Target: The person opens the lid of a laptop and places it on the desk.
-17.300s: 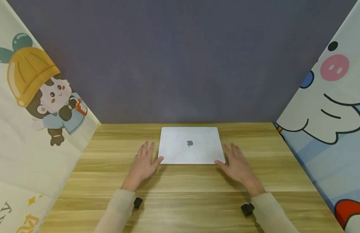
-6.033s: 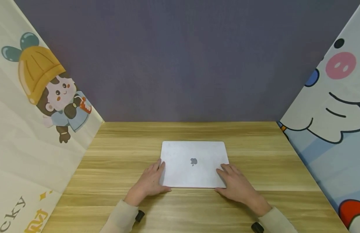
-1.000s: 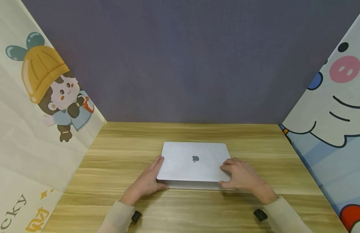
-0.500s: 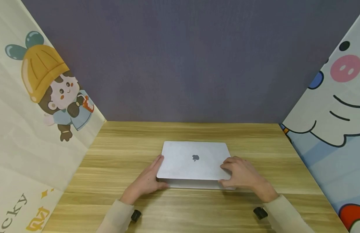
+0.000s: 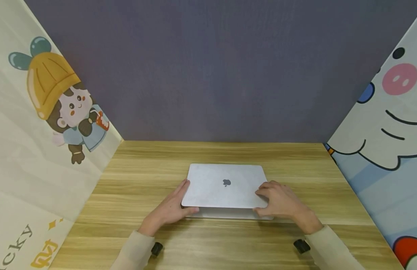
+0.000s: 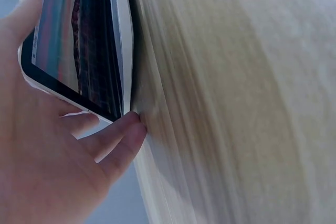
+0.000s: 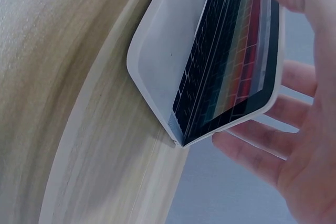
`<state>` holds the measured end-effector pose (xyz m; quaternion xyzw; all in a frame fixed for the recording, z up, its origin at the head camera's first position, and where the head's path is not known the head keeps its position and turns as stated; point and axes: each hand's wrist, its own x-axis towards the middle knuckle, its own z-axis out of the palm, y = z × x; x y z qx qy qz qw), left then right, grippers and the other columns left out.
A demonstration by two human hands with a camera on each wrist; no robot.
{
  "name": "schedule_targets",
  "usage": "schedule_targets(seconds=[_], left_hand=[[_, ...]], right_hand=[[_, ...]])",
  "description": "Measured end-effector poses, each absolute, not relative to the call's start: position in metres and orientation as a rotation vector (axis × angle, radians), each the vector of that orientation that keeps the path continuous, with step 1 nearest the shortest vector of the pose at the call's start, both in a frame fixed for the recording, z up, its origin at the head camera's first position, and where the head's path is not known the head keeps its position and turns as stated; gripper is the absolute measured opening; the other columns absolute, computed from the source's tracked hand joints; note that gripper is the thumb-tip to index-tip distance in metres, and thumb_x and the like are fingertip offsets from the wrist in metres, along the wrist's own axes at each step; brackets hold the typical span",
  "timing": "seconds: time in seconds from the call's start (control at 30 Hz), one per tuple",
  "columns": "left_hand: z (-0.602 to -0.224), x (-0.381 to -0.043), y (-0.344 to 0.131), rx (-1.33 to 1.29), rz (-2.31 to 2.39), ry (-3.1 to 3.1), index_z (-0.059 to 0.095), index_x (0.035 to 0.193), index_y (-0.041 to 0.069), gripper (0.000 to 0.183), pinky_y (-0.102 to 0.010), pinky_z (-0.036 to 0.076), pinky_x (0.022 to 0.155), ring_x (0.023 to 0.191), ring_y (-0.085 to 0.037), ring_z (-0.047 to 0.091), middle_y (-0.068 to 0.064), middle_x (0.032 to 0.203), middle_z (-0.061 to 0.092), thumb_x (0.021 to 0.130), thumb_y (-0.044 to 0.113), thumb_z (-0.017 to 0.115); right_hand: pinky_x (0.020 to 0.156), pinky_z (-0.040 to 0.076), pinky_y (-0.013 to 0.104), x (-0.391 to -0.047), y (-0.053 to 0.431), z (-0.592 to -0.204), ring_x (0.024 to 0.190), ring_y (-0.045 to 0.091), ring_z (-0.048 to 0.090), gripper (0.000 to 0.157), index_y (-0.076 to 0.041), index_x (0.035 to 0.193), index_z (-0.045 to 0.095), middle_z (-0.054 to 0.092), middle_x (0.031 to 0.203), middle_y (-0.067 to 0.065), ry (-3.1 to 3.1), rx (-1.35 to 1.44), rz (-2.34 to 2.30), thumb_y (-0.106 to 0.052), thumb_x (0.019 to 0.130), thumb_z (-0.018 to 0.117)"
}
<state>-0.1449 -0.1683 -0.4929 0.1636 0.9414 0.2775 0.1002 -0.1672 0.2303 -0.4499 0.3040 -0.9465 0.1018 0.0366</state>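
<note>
A silver laptop lies on the wooden table, its lid raised a little along the near edge. The lit screen shows in the left wrist view. Base and keyboard appear in the right wrist view. My left hand holds the laptop's left side, thumb at the lid's front edge, fingertips back by the hinge corner. At the right front corner, my right hand grips the lid: the thumb is on the screen side and the fingers are behind.
Bare wooden table surrounds the laptop. A dark grey panel rises at the table's back edge. Printed cloths stand on either side, a cartoon child on the left one and a pig-nosed figure on the right.
Since the oldest frame the laptop has come nearer, and its lid has been raised slightly. Over the last half second my left thumb has shifted inward along the front edge; the right hand stays put.
</note>
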Motion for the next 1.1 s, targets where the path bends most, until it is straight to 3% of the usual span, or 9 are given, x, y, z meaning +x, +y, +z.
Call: schedule_targets(seconds=[0.37, 0.63, 0.9, 1.1], left_hand=[[-0.488, -0.1451, -0.1676, 0.462, 0.872, 2.744, 0.009, 0.163, 0.007, 0.107, -0.052, 0.023, 0.122, 0.154, -0.032, 0.017, -0.013, 0.17, 0.008, 0.092, 0.07, 0.057], [-0.4903, -0.1462, -0.1676, 0.468, 0.872, 2.76, 0.009, 0.164, 0.009, 0.116, -0.052, 0.025, 0.121, 0.153, -0.033, 0.02, -0.012, 0.17, 0.009, 0.084, 0.072, 0.066], [-0.4927, -0.1457, -0.1662, 0.496, 0.864, 2.802, 0.012, 0.164, 0.009, 0.121, -0.051, 0.028, 0.12, 0.152, -0.033, 0.023, -0.012, 0.17, 0.012, 0.078, 0.053, 0.085], [-0.4944, -0.1452, -0.1656, 0.508, 0.88, 2.82, 0.013, 0.164, 0.009, 0.123, -0.051, 0.028, 0.12, 0.152, -0.033, 0.024, -0.012, 0.17, 0.012, 0.074, 0.041, 0.091]], right_hand=[[0.078, 0.058, 0.046, -0.1688, 0.2308, -0.4468, 0.098, 0.028, 0.067, 0.053, -0.011, 0.103, 0.08, 0.072, 0.104, 0.002, -2.91, 0.947, 0.344, -0.054, 0.073, 0.081], [0.077, 0.058, 0.045, -0.1713, 0.2331, -0.4485, 0.098, 0.027, 0.067, 0.053, -0.012, 0.104, 0.081, 0.072, 0.105, 0.001, -2.91, 0.948, 0.336, -0.055, 0.073, 0.08], [0.074, 0.059, 0.046, -0.1723, 0.2338, -0.4474, 0.099, 0.028, 0.067, 0.054, -0.012, 0.104, 0.081, 0.072, 0.106, 0.001, -2.915, 0.94, 0.33, -0.056, 0.073, 0.08], [0.075, 0.059, 0.045, -0.1722, 0.233, -0.4449, 0.097, 0.027, 0.068, 0.053, -0.011, 0.103, 0.081, 0.072, 0.104, 0.001, -2.912, 0.943, 0.349, -0.055, 0.072, 0.08]])
